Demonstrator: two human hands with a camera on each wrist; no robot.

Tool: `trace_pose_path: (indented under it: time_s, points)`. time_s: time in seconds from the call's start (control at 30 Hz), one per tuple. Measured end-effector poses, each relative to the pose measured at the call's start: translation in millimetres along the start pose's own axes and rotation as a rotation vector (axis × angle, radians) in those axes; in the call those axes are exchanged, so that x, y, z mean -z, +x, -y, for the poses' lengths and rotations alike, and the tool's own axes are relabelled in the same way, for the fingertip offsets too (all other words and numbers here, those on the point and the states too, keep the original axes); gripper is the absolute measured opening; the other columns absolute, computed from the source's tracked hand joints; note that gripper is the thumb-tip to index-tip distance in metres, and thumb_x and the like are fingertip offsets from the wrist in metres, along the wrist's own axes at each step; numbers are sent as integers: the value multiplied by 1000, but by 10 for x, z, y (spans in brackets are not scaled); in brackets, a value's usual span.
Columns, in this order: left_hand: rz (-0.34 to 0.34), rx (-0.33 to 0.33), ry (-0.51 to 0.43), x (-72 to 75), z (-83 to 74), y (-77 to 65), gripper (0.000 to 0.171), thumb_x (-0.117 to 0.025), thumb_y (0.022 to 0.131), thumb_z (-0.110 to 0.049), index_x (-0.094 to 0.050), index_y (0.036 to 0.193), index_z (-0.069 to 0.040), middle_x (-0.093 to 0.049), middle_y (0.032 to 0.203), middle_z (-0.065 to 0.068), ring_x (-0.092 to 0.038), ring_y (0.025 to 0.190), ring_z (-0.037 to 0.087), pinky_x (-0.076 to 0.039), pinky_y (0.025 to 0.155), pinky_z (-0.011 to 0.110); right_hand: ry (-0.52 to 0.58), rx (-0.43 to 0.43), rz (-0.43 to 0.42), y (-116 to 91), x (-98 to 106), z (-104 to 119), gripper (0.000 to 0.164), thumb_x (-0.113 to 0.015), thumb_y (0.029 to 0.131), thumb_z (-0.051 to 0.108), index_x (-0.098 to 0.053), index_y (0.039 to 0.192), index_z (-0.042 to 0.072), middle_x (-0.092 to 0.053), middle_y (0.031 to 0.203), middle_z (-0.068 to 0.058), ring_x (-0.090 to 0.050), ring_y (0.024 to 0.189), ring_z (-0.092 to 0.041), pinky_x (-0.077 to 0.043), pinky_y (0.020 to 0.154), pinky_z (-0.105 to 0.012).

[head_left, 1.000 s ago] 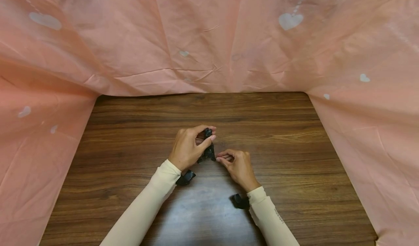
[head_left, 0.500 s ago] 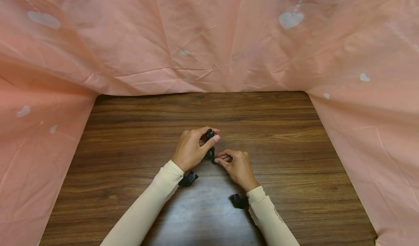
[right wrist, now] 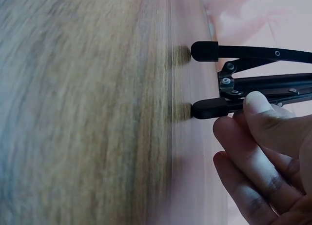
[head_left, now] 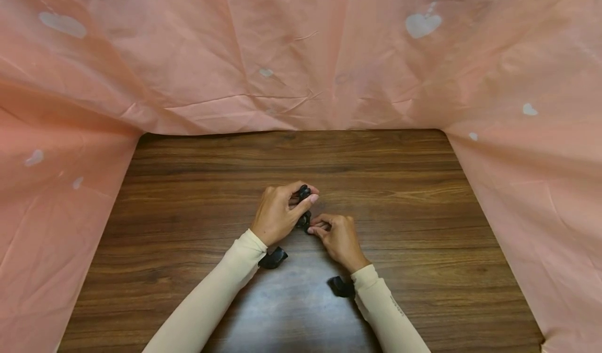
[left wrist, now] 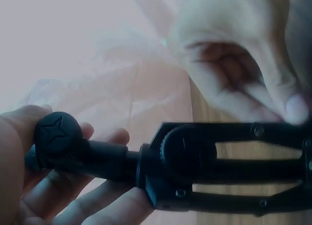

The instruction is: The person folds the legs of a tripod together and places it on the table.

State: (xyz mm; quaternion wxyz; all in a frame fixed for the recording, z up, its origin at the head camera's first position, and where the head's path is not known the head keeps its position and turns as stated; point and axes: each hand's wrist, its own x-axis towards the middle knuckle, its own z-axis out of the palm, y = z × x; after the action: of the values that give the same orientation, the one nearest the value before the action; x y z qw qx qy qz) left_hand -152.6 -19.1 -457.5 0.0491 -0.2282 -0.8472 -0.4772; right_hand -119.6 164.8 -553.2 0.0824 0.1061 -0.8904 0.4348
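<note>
A small black tripod (head_left: 304, 220) stands between the two hands over the wooden table. My left hand (head_left: 274, 215) grips its upper end, fingers curled round the column below a round knob (left wrist: 58, 132) marked with a star. From the right, my right hand (head_left: 341, 238) pinches one leg between thumb and fingers, low down near the rubber foot (right wrist: 209, 109). A second foot (right wrist: 204, 51) shows above it in the right wrist view, with hinged braces between the legs. In the head view the left hand hides much of the tripod.
The brown wood-grain table (head_left: 400, 186) lies under both hands. Pink cloth with pale hearts (head_left: 301, 55) hangs along its back and sides. Black devices (head_left: 274, 258) sit at both cream-sleeved wrists.
My left hand has shifted slightly right with the tripod's top, and the tripod has turned, so less of its spread legs shows. My right hand stays nearly in place at the leg.
</note>
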Motion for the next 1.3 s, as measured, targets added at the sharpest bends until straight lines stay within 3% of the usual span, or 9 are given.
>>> trace_pose_path:
  time_s: [0.23,0.43,0.63,0.83,1.03,1.13,1.3]
  points:
    - [9,14,-31,20,2,-3,17,-75,101,-31,-80,111,-18,-83,106,-2,-79,99,9,-65,82,28,-5,-1,-6,-7,-3,7,11,-91,82,6,-82,87,9,-81,78,-3,-78,69,-10,-61,61,-21]
    - [-18,-12,-57,89,-16,-28,29,-83,95,-31,-78,118,-14,-83,106,4,-81,94,15,-67,81,38,21,6,3,-47,12,-20,12,-91,83,9,-83,92,10,-82,83,-2,-78,70,-10,-61,62,-18]
    - [-110,-120,117,158,-102,-15,27,-86,91,-31,-81,111,-14,-81,96,2,-78,76,11,-63,68,30,46,23,-22,-71,45,-60,14,-92,82,11,-83,93,10,-82,83,-2,-78,70,-11,-61,61,-19]
    - [-136,-108,179,223,-116,12,21,-85,93,-31,-82,106,-15,-80,90,0,-73,68,5,-59,62,24,42,23,-19,-72,80,-37,14,-91,84,12,-83,95,9,-82,84,-3,-79,70,-12,-61,62,-19]
    - [-167,-33,113,323,-42,38,17,-85,93,-30,-81,102,-16,-78,81,-3,-70,66,5,-58,61,27,56,32,-4,-80,134,-17,26,-94,81,20,-83,101,7,-83,91,-4,-80,75,-16,-64,65,-28]
    - [-175,9,35,368,-9,40,16,-85,93,-27,-81,102,-15,-76,77,-2,-68,64,7,-56,60,26,2,60,-7,-85,162,-15,43,-98,76,30,-82,111,9,-83,102,-4,-81,88,-19,-65,79,-38]
    - [-177,54,-124,400,5,34,15,-84,95,-23,-79,104,-13,-74,79,1,-66,64,12,-54,58,23,-85,123,0,-83,176,-9,74,-100,70,42,-73,134,17,-77,128,0,-70,117,-22,-56,103,-49]
